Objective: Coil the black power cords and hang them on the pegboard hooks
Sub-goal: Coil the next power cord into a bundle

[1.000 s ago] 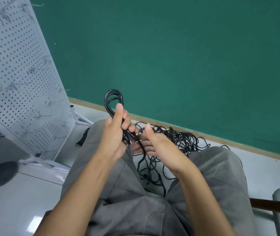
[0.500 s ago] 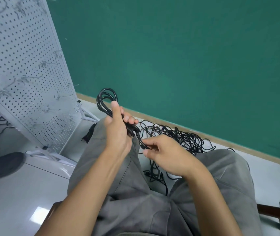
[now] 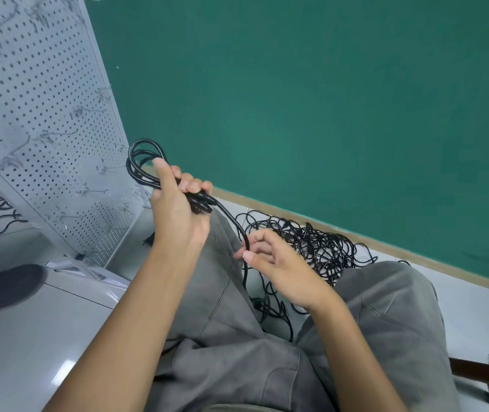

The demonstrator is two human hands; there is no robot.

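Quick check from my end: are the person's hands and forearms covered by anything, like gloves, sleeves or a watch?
No. The left hand and right hand are bare, with short, unpainted nails, no gloves and no rings. Both forearms are uncovered as far as the frame shows, with no sleeves, watch or wristband visible.

I grip the coil (image 3: 143, 165) in my left hand (image 3: 178, 215): black cord, several loops bunched together, their rounded ends sticking up past my thumb. One strand (image 3: 231, 221) runs from below my left fingers down to my right hand (image 3: 279, 263), which pinches it. Beyond my right hand the pile (image 3: 323, 248) of black cords lies tangled on the floor. The pegboard (image 3: 44, 120), white with bare hooks (image 3: 59, 135), stands tilted left of my left hand.
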